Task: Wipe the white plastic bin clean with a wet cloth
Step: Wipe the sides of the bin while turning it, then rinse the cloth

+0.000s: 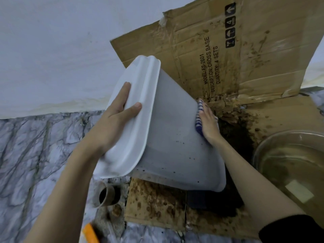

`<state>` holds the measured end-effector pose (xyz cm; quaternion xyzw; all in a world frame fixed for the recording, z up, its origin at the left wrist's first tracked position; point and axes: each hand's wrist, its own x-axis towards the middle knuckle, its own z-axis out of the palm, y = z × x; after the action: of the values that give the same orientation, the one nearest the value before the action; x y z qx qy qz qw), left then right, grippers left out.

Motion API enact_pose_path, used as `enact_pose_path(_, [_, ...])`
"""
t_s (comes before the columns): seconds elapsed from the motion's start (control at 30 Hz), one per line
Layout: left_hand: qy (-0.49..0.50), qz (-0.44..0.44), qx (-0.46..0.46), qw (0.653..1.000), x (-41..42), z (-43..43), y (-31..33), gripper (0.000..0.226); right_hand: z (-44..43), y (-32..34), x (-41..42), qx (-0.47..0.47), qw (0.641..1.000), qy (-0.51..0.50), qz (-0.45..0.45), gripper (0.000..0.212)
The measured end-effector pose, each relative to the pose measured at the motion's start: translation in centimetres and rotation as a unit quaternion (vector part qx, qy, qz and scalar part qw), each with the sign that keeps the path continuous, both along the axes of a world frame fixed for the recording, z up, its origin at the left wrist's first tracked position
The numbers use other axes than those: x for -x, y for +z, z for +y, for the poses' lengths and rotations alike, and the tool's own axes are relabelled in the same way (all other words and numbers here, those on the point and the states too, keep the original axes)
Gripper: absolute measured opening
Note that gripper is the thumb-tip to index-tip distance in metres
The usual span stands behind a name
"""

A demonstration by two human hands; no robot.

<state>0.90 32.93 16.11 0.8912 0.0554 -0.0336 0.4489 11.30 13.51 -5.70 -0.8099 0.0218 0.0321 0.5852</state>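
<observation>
The white plastic bin [168, 137] lies tipped on its side over soiled cardboard, its rim toward the left and its base toward the right. Small dark specks dot its lower side. My left hand [114, 120] grips the wide rim, fingers over the lip. My right hand [208, 123] presses a blue-and-white striped cloth [199, 116] against the bin's base edge on the right. Most of the cloth is hidden under that hand.
Flattened cardboard [228, 50] stained with brown dirt leans on the white wall and covers the marble floor [35, 155]. A glass bowl of murky water [291, 162] sits at right. A small dark cup [107, 195] and an orange object [91, 234] lie near the bottom left.
</observation>
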Motion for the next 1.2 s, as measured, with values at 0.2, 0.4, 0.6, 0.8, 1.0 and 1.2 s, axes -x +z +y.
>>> enact_pose_path(0.2, [-0.003, -0.005, -0.002, 1.0, 0.0, -0.2, -0.1, 0.06, -1.9, -4.1, 2.5, 0.004, 0.985, -0.068, 0.156, 0.052])
enact_pose_path(0.4, [-0.009, -0.004, -0.014, 1.0, -0.1, -0.4, -0.1, 0.06, 1.4, 2.1, 2.7, 0.061, 0.998, 0.002, 0.008, 0.045])
enact_pose_path(0.6, [-0.013, -0.01, -0.019, 1.0, -0.1, -0.7, 0.0, 0.061, 7.5, 11.8, 6.3, -0.036, 0.992, 0.074, -0.093, 0.051])
enact_pose_path(0.8, [-0.011, -0.01, -0.016, 1.0, 0.2, -0.2, -0.2, 0.06, 7.0, 9.5, 9.3, -0.052, 0.989, 0.08, -0.11, 0.047])
enact_pose_path(1.0, [-0.001, -0.007, 0.002, 1.0, 0.3, 0.5, -0.3, 0.059, 1.7, 1.6, 7.7, 0.063, 0.997, -0.011, 0.033, 0.049])
enact_pose_path(1.2, [-0.004, -0.016, 0.004, 1.0, 0.2, 0.6, -0.4, 0.058, -0.7, -2.5, 8.4, 0.039, 0.972, -0.093, 0.212, 0.052])
